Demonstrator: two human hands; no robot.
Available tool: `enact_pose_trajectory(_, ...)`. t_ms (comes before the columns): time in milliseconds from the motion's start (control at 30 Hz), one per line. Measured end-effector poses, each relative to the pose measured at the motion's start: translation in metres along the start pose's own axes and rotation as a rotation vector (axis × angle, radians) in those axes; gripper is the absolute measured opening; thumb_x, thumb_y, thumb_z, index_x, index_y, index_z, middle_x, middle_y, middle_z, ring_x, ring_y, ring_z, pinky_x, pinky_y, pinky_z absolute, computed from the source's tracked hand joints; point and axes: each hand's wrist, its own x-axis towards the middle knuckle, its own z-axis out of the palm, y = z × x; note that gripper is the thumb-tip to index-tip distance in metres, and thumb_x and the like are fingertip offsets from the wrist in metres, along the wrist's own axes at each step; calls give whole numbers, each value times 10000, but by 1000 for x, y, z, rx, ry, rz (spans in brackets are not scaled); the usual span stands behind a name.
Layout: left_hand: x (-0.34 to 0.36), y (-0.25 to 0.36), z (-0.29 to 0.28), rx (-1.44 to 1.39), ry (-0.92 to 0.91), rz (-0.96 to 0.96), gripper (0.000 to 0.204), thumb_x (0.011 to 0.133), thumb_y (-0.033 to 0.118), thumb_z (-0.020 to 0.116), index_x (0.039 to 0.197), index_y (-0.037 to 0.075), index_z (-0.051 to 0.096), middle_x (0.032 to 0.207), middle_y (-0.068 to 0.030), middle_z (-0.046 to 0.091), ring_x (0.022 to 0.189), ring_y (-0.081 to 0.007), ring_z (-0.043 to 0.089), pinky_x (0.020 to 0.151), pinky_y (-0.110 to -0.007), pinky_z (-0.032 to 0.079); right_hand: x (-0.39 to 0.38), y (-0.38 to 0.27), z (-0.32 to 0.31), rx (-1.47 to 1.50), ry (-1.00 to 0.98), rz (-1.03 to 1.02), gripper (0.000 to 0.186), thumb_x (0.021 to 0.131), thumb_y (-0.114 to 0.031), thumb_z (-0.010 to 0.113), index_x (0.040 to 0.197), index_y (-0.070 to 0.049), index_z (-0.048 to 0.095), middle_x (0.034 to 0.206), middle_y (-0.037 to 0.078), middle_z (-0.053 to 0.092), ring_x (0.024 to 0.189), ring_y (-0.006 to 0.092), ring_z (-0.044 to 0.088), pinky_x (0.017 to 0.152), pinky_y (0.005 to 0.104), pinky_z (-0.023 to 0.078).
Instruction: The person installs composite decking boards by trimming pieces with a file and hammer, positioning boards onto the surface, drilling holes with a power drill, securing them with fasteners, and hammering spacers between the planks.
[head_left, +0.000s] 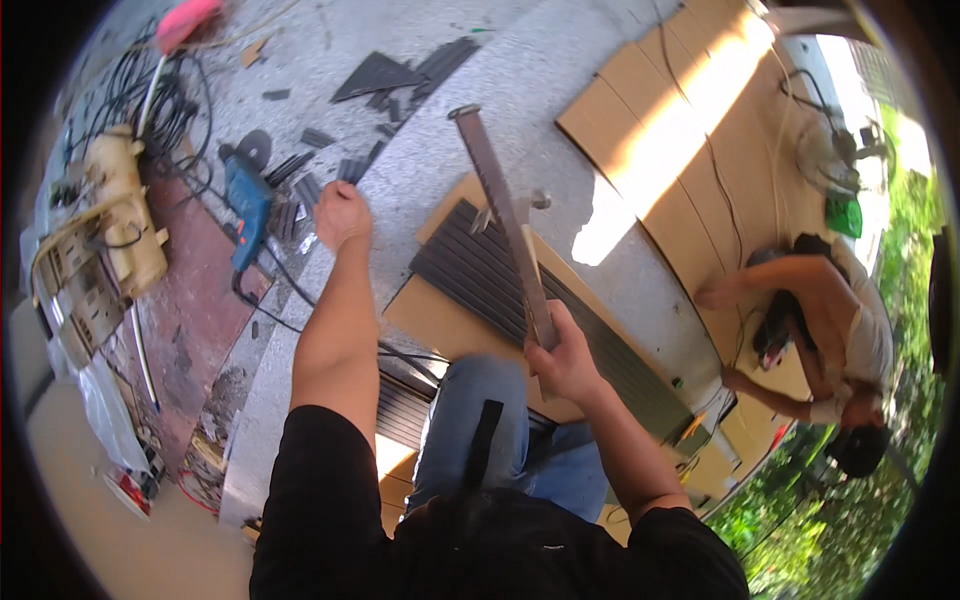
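My right hand [565, 358] is wrapped round the lower end of a long narrow brown bar [500, 200], which slants up and left with a metal piece at its far tip. My left hand [342, 215] reaches out to the left with curled fingers, right at some dark grey ribbed offcuts [352, 170]. Whether it grips one is hidden. Left of this hand lies a blue corded power tool [250, 205]. Below the bar, dark ribbed panels [590, 335] rest on cardboard, and a hammer [538, 200] shows partly behind the bar.
At far left stands a beige machine [130, 215] beside coiled black cables [185, 100]. More dark offcuts [378, 77] lie on the concrete floor. Brown boards [690, 150] cover the right side, where another person [840, 320] crouches near a fan [830, 155]. Cables cross these boards.
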Motion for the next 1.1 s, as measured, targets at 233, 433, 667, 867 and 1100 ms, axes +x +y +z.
enact_pose_trajectory(233, 85, -76, -19, -473, -3, 224, 383, 996, 286, 584, 1239, 8, 684, 1204, -203, 710, 1062, -321, 674, 924, -398, 518, -191, 80, -54, -264, 64, 16, 446, 780, -63, 678, 1211, -11, 574, 1170, 198, 511, 1091, 406, 555, 939, 432, 502)
enact_pose_trajectory(433, -237, 153, -178, -604, -712, 1535, 585, 840, 372, 818, 1319, 106, 612, 1368, -130, 580, 1256, -326, 538, 1097, -496, 377, -277, 109, -81, -280, 190, 236, 433, 807, -72, 685, 1224, -33, 575, 1225, 199, 497, 1097, 418, 564, 917, 454, 524)
enact_pose_trajectory(667, -224, 186, -185, -310, -676, 2204, 263, 755, 205, 742, 1004, 140, 686, 847, -15, 558, 775, -205, 574, 707, -354, 449, -194, 72, -91, -211, 103, -3, 524, 814, -89, 744, 1300, -50, 552, 1199, 183, 514, 1097, 387, 568, 934, 414, 501)
enact_pose_trajectory(867, -84, 183, -149, -288, -488, 1750, 360, 874, 404, 692, 1123, 145, 697, 848, -45, 630, 867, -253, 645, 721, -413, 510, -176, 41, -123, -256, 178, 45, 553, 832, -65, 787, 1345, -73, 582, 1132, 135, 525, 998, 283, 556, 872, 352, 474)
enact_pose_trajectory(1100, -2, 116, -57, -101, -313, 663, 378, 1009, 405, 607, 1198, 78, 638, 1106, -144, 697, 1010, -377, 676, 826, -475, 553, -177, 65, -129, -287, 269, -106, 582, 885, 68, 619, 1442, -32, 479, 1146, 140, 520, 976, 248, 548, 847, 333, 476)
